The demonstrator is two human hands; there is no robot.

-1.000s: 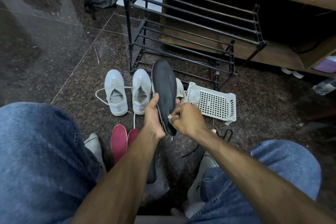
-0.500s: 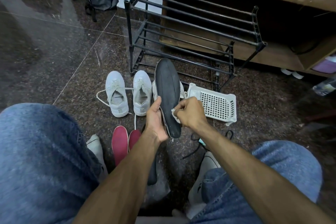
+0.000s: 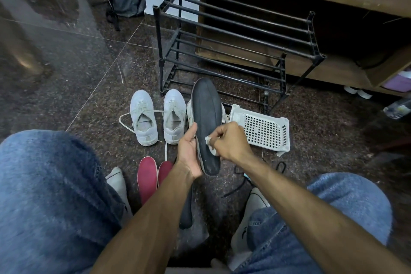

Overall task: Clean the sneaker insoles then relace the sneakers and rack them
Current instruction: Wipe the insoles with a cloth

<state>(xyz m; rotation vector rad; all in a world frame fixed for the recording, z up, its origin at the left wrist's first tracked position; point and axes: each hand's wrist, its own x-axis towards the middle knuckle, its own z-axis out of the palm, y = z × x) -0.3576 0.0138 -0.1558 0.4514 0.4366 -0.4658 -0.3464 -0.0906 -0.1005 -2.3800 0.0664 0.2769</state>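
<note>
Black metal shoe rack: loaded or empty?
Empty. Black metal shoe rack shows only bare bars on every tier; the white lace-up sneakers sit on the floor before it.

Cloth (image 3: 210,143) higher up insole (image 3: 206,118)

Speckled floor (image 3: 89,55) carries white sneakers (image 3: 159,115), red insoles (image 3: 148,179), white basket (image 3: 264,129), black rack (image 3: 233,35).
</note>
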